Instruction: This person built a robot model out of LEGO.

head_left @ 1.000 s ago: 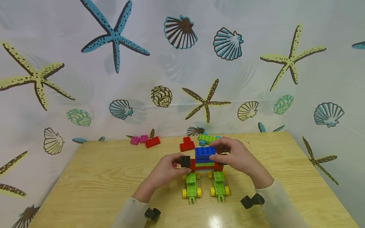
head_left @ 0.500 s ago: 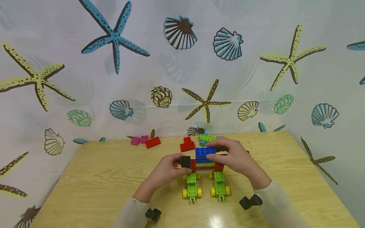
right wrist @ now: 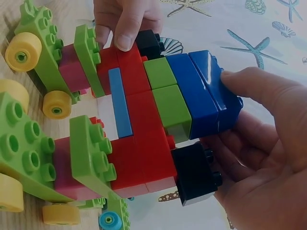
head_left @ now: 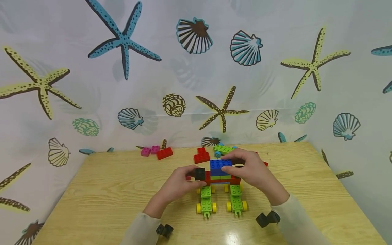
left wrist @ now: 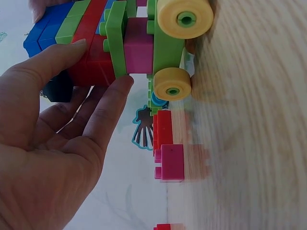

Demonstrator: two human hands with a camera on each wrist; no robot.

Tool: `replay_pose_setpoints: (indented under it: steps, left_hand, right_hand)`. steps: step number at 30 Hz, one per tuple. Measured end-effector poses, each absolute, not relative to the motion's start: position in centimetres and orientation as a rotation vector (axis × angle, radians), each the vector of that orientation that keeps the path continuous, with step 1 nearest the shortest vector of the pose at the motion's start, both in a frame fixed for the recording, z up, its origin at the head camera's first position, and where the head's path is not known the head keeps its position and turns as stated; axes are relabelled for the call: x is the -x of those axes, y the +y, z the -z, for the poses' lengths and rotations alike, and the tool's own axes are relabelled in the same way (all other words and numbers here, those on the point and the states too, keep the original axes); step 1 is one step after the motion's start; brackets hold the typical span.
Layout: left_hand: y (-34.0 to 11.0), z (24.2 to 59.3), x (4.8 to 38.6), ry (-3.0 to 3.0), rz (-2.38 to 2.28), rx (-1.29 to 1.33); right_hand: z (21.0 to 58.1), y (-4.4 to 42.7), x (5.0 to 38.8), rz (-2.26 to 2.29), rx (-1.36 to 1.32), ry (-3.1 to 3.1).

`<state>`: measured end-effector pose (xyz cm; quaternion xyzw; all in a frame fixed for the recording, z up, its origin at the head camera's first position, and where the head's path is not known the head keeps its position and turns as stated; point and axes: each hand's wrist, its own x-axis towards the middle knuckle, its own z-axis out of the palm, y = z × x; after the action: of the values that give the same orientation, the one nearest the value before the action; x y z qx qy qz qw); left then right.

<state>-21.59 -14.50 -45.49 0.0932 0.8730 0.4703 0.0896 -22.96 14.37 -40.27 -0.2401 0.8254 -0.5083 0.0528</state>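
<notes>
A toy brick build stands on the table on two green wheeled bases (head_left: 206, 204) with yellow wheels. Across them lie red bricks (right wrist: 139, 165), with light green bricks (right wrist: 170, 103) and two stacked blue bricks (right wrist: 204, 93) above. A black brick (right wrist: 195, 173) sits at each end of the red part. My left hand (head_left: 179, 185) grips the red part's left end, thumb on one side and fingers on the other, beside the left black brick (head_left: 200, 174). My right hand (head_left: 252, 168) holds the blue bricks between thumb and fingers.
Behind the build lie loose red bricks (head_left: 201, 157) and a green wheeled base (head_left: 223, 148) with blue wheels. Further left are a red brick (head_left: 164, 153) and pink bricks (head_left: 145, 151). A patterned curtain (head_left: 147, 81) hangs behind the wooden table (head_left: 107, 190).
My right hand has shifted slightly left and its thumb lies further across the blue bricks. The left hand keeps its grip, and the build stays in place.
</notes>
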Motion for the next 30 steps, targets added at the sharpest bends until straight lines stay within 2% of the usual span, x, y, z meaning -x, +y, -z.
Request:
replay_pose_setpoints:
  steps: [30]
  left_hand:
    - [-14.5, 45.5, 21.6, 2.578, -1.400, -0.286]
  right_hand:
    - [40.4, 15.3, 23.5, 1.536, 0.707, 2.467]
